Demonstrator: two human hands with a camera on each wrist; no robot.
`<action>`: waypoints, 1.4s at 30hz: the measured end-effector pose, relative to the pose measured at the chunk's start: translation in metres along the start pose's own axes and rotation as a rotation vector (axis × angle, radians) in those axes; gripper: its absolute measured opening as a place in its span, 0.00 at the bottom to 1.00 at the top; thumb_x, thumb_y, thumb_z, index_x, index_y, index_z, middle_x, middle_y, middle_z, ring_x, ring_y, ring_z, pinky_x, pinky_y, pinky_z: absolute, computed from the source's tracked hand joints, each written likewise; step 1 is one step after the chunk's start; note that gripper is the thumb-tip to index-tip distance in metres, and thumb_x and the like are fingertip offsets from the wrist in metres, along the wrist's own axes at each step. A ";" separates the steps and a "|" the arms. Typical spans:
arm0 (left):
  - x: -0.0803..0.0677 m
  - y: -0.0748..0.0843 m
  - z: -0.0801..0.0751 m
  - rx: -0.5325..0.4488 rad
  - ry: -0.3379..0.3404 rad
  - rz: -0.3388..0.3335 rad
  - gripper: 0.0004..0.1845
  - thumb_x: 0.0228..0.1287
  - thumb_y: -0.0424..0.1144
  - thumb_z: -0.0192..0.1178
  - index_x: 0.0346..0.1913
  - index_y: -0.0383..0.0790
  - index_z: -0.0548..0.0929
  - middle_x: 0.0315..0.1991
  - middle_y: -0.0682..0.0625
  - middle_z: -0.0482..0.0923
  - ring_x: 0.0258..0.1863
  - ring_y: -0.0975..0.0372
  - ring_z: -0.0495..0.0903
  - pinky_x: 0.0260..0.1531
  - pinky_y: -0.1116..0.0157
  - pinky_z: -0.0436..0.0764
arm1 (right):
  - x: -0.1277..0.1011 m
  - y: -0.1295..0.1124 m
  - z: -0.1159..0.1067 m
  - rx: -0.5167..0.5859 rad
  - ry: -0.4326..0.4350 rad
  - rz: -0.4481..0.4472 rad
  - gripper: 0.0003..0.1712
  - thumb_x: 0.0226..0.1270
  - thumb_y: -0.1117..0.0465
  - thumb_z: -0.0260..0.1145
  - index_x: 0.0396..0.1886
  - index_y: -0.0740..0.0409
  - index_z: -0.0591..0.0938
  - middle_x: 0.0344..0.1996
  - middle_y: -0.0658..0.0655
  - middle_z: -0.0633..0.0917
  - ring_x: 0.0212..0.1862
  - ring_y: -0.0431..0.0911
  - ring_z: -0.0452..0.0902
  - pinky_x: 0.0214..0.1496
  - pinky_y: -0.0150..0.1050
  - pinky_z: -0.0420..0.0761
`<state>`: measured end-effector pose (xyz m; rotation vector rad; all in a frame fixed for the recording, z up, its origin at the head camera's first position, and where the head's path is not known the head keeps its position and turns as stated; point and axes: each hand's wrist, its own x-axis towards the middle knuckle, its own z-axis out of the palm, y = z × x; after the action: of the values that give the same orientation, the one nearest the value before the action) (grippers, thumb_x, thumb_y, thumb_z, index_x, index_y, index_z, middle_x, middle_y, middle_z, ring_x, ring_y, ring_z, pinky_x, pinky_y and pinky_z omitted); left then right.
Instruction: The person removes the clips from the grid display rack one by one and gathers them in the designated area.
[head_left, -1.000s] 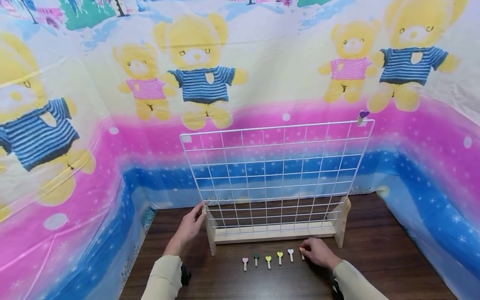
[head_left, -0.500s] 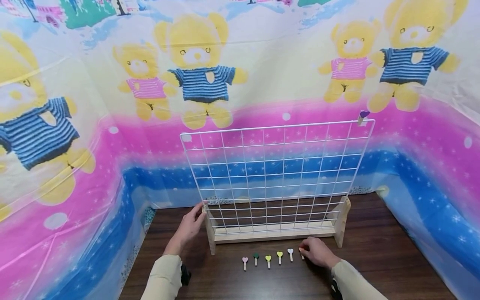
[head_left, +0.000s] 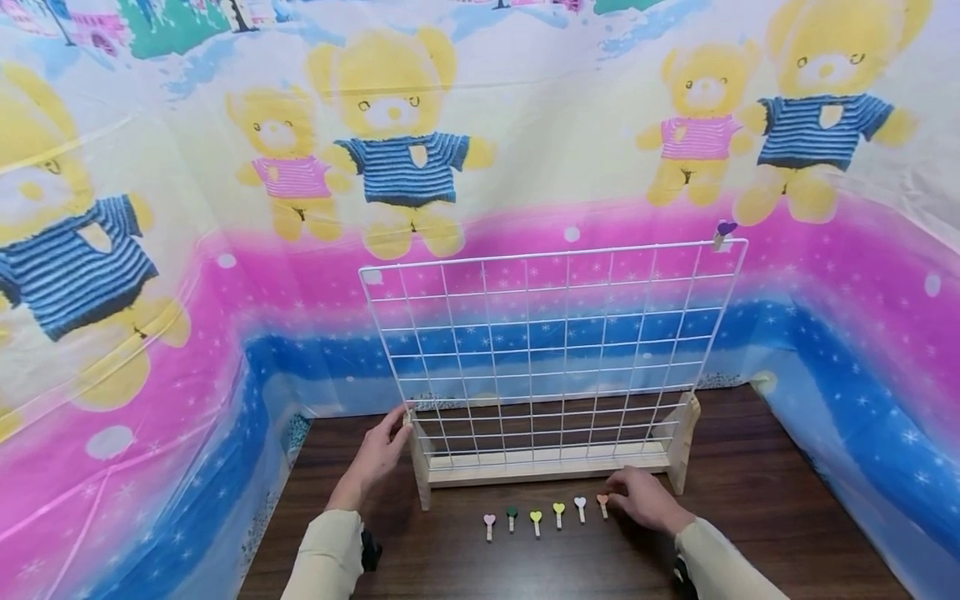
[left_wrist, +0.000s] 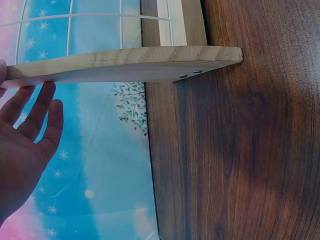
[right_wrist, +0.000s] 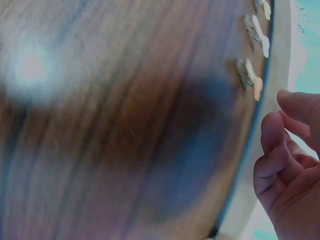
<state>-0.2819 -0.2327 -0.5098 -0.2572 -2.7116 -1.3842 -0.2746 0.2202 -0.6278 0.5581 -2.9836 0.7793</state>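
My left hand (head_left: 378, 454) holds the left wooden upright of a white wire grid stand (head_left: 551, 478), thumb on one side and fingers on the other, as the wooden upright (left_wrist: 120, 62) in the left wrist view shows. Just right of an orange heart clothespin (head_left: 603, 506) is my right hand (head_left: 648, 500), its fingers loosely curled. In the right wrist view a gap parts the fingertips from this orange clothespin (right_wrist: 251, 80). Leftward lie clothespins with white (head_left: 581, 509), yellow (head_left: 558, 515), green (head_left: 512, 518) and pink (head_left: 490, 527) hearts, two of them yellow.
A purple heart clothespin (head_left: 723, 233) sits on the grid's top edge near its right corner. The stand rises from a dark wooden table (head_left: 420, 558). Behind and at both sides hangs a cloth printed with bears (head_left: 408, 167).
My right hand has let go of the orange clothespin and drawn slightly away to the right, so more of the clothespin shows. The left hand stays on the stand.
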 end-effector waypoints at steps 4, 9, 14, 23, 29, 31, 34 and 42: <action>0.000 -0.001 0.000 0.008 0.006 0.002 0.23 0.74 0.37 0.48 0.69 0.41 0.65 0.59 0.36 0.71 0.57 0.48 0.72 0.52 0.48 0.73 | -0.001 0.000 -0.015 -0.048 0.047 -0.047 0.07 0.56 0.63 0.71 0.35 0.57 0.85 0.29 0.46 0.79 0.35 0.44 0.77 0.40 0.44 0.77; 0.000 -0.001 -0.001 0.003 0.007 -0.010 0.23 0.74 0.37 0.48 0.69 0.43 0.66 0.60 0.37 0.71 0.57 0.48 0.72 0.52 0.48 0.73 | -0.001 -0.004 -0.038 -0.046 0.109 -0.111 0.08 0.57 0.64 0.70 0.37 0.59 0.85 0.32 0.48 0.81 0.37 0.45 0.78 0.40 0.43 0.79; -0.001 -0.002 -0.001 -0.004 0.004 -0.006 0.23 0.74 0.37 0.48 0.69 0.43 0.66 0.61 0.36 0.70 0.58 0.47 0.71 0.52 0.48 0.72 | 0.000 -0.015 -0.070 -0.028 0.161 -0.134 0.10 0.58 0.64 0.70 0.40 0.61 0.85 0.35 0.52 0.82 0.32 0.41 0.76 0.33 0.38 0.77; -0.001 -0.002 -0.003 -0.017 -0.017 -0.006 0.23 0.74 0.39 0.47 0.70 0.44 0.65 0.62 0.36 0.69 0.60 0.48 0.70 0.53 0.48 0.71 | -0.005 -0.047 -0.131 -0.028 0.222 -0.146 0.12 0.60 0.62 0.69 0.44 0.57 0.84 0.36 0.49 0.80 0.25 0.33 0.70 0.26 0.33 0.73; 0.001 -0.001 -0.003 -0.010 -0.009 -0.005 0.23 0.74 0.38 0.48 0.69 0.45 0.66 0.61 0.37 0.70 0.59 0.48 0.70 0.53 0.48 0.72 | -0.007 -0.060 -0.158 -0.050 0.302 -0.186 0.12 0.59 0.63 0.70 0.44 0.57 0.84 0.35 0.49 0.80 0.26 0.34 0.71 0.25 0.33 0.73; 0.001 -0.001 -0.003 0.000 -0.003 0.002 0.23 0.74 0.38 0.49 0.69 0.44 0.66 0.61 0.37 0.70 0.58 0.48 0.71 0.52 0.48 0.72 | -0.007 -0.064 -0.166 -0.060 0.340 -0.205 0.12 0.58 0.63 0.70 0.44 0.57 0.84 0.34 0.50 0.80 0.26 0.35 0.71 0.25 0.34 0.72; 0.001 -0.002 -0.002 0.000 0.004 0.008 0.23 0.73 0.37 0.49 0.69 0.43 0.66 0.60 0.37 0.71 0.57 0.48 0.72 0.52 0.48 0.73 | -0.008 -0.071 -0.180 -0.054 0.380 -0.227 0.13 0.58 0.64 0.70 0.44 0.59 0.84 0.33 0.51 0.79 0.24 0.36 0.69 0.23 0.33 0.71; 0.001 -0.003 -0.001 -0.001 -0.002 0.012 0.23 0.74 0.38 0.49 0.69 0.44 0.66 0.62 0.36 0.69 0.59 0.47 0.70 0.53 0.48 0.72 | -0.009 -0.082 -0.223 -0.070 0.523 -0.270 0.14 0.57 0.67 0.71 0.45 0.60 0.84 0.34 0.53 0.80 0.21 0.35 0.66 0.19 0.32 0.68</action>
<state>-0.2834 -0.2350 -0.5115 -0.2743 -2.7069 -1.3829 -0.2567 0.2623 -0.3947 0.6214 -2.3886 0.6686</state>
